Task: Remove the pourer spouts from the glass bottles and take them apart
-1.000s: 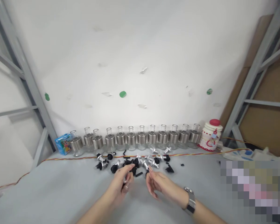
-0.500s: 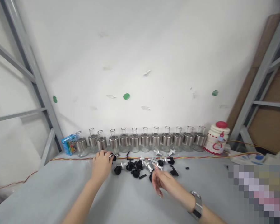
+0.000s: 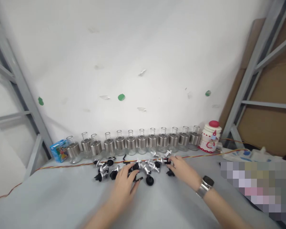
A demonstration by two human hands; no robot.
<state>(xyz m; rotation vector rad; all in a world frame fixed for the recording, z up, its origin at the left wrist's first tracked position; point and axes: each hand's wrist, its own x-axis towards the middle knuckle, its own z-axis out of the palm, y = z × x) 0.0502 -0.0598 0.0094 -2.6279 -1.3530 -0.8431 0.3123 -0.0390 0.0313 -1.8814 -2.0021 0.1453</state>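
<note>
Several silver-and-black bottle pourers [image 3: 149, 180] lie in a loose pile on the grey table. My left hand [image 3: 125, 181] reaches over the pile's middle, fingers spread among black parts that it partly hides. Beside its thumb is a short black strip [image 3: 139, 179]. At the pile's right end is my right hand [image 3: 184, 171], its thumb and forefinger apart around the black end of another pourer [image 3: 162, 160]; no firm grip shows. Close below those fingers lies a black piece [image 3: 170, 172]. More pourers [image 3: 100, 176] sit to the left of my left hand.
Glass bottles with steel sleeves [image 3: 141, 141] stand in a row along the white wall. A blue box [image 3: 59, 151] is at their left end, a white jar with a red lid [image 3: 209, 136] at the right. A red-yellow wire [image 3: 73, 165] crosses the table. White items [image 3: 244, 156] lie far right.
My left hand has moved right from the pile's left end to its middle, leaving pourers at the left. My right hand has shifted right and away from me. The view has turned slightly right.
</note>
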